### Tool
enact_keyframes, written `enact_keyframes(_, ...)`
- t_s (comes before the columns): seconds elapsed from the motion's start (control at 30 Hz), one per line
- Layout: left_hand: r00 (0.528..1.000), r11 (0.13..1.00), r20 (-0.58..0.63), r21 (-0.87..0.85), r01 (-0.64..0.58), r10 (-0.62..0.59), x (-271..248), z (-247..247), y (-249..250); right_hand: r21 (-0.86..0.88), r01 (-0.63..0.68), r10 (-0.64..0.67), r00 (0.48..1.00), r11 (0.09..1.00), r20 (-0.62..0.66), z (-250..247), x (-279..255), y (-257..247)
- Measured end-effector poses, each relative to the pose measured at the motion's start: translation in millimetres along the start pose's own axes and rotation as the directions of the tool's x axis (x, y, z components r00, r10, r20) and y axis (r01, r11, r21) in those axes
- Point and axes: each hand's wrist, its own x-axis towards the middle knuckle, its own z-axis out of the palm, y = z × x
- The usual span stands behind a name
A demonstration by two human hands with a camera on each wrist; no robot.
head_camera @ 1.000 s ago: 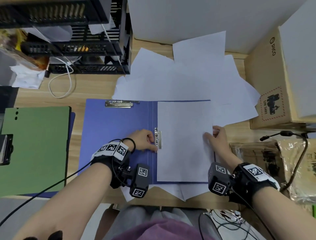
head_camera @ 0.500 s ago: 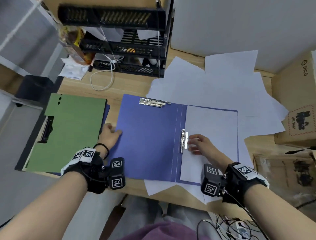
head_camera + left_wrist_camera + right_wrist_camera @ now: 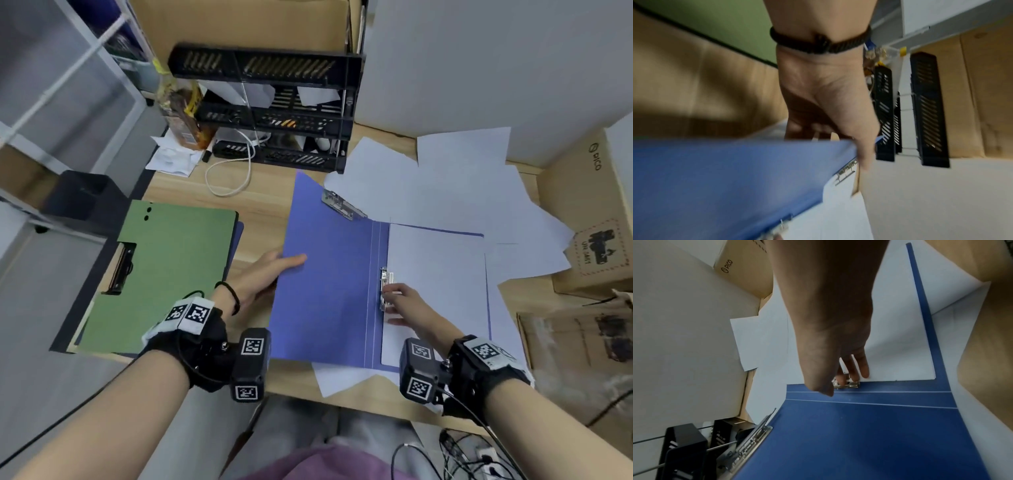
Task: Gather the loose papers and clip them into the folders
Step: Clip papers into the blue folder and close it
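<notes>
A blue folder point(image 3: 325, 291) lies open on the desk, its left cover raised off the wood. My left hand point(image 3: 270, 270) grips that cover's left edge, thumb on top and fingers underneath point(image 3: 838, 129). A white sheet point(image 3: 438, 284) lies on the folder's right half. My right hand point(image 3: 400, 301) rests on the sheet with straight fingers touching the metal spine clip point(image 3: 384, 289), seen too in the right wrist view point(image 3: 849, 384). A second metal clip point(image 3: 340, 205) sits at the top of the raised cover. Loose white papers point(image 3: 445, 192) spread behind and right of the folder.
A closed green folder point(image 3: 164, 274) lies at the left with a black clip on its edge. A black mesh tray rack point(image 3: 274, 113) and white cable point(image 3: 233, 171) stand at the back. Cardboard boxes point(image 3: 596, 219) crowd the right side.
My left hand moved from the spine clip to the folder's left edge and has lifted the cover. My right hand moved from the sheet's right edge to the spine clip.
</notes>
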Motion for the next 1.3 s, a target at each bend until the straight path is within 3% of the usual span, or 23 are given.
enact_keyframes(0.13,0.990,0.994,0.139,-0.111,-0.022,0.037,9.0,35.4,30.5,-0.041,0.100,-0.096,0.992,0.994,0.086,-11.8,-17.5,-13.5)
enact_keyframes(0.23,0.977,0.997,0.210,0.051,-0.055,0.043,17.9,57.1,44.3,0.103,0.153,-0.167,0.976,0.983,0.138,-21.0,-33.8,-36.9)
enact_keyframes(0.3,0.979,0.976,0.198,0.193,-0.096,0.057,26.6,65.5,44.4,0.223,0.168,-0.206,0.965,0.960,0.160,-25.6,-45.7,-55.1)
enact_keyframes(0.4,0.982,0.960,0.185,0.266,-0.091,0.042,37.6,71.0,39.0,0.313,0.178,-0.247,0.949,0.933,0.196,-29.9,-58.8,-81.4)
enact_keyframes(0.5,0.973,0.960,0.220,0.249,-0.129,0.073,38.2,78.3,40.3,0.203,0.229,-0.279,0.922,0.952,0.268,-27.9,-65.3,-104.9)
enact_keyframes(0.6,0.969,0.952,0.233,0.265,-0.150,0.088,40.4,79.5,44.6,-0.012,0.316,-0.305,0.924,0.949,0.230,-21.8,-66.4,-124.0)
enact_keyframes(0.67,0.981,0.952,0.166,0.271,-0.142,0.099,48.0,72.3,45.2,-0.064,0.313,-0.296,0.936,0.948,0.192,-18.9,-63.1,-131.4)
enact_keyframes(0.77,0.985,0.961,-0.142,0.270,-0.054,0.095,69.1,43.8,29.7,-0.036,0.271,-0.257,0.940,0.962,0.224,-18.1,-59.1,-132.4)
enact_keyframes(0.83,0.931,0.968,-0.365,0.229,0.101,-0.010,82.0,20.8,8.7,-0.046,0.276,-0.255,0.930,0.960,0.264,-19.3,-57.2,-130.7)
enact_keyframes(0.9,0.889,0.953,-0.426,0.164,0.255,-0.165,88.3,6.1,-11.8,-0.055,0.273,-0.247,0.926,0.960,0.285,-19.7,-56.3,-130.7)
enact_keyframes(0.97,0.869,0.938,-0.396,0.050,0.343,-0.297,92.1,2.7,-26.0,-0.058,0.261,-0.234,0.928,0.964,0.289,-20.4,-53.8,-131.4)
enact_keyframes(1.07,0.866,0.927,-0.332,-0.148,0.344,-0.375,87.3,13.7,-22.0,-0.066,0.249,-0.218,0.927,0.966,0.304,-19.9,-51.9,-132.4)
enact_keyframes(1.2,0.929,0.919,-0.177,-0.293,0.264,-0.324,84.0,28.2,1.2,-0.058,0.243,-0.213,0.925,0.968,0.316,-16.0,-49.2,-132.0)
enact_keyframes(1.3,0.958,0.965,-0.162,-0.156,0.212,-0.237,83.5,30.9,19.3,-0.061,0.249,-0.219,0.925,0.967,0.311,-10.6,-46.3,-131.1)
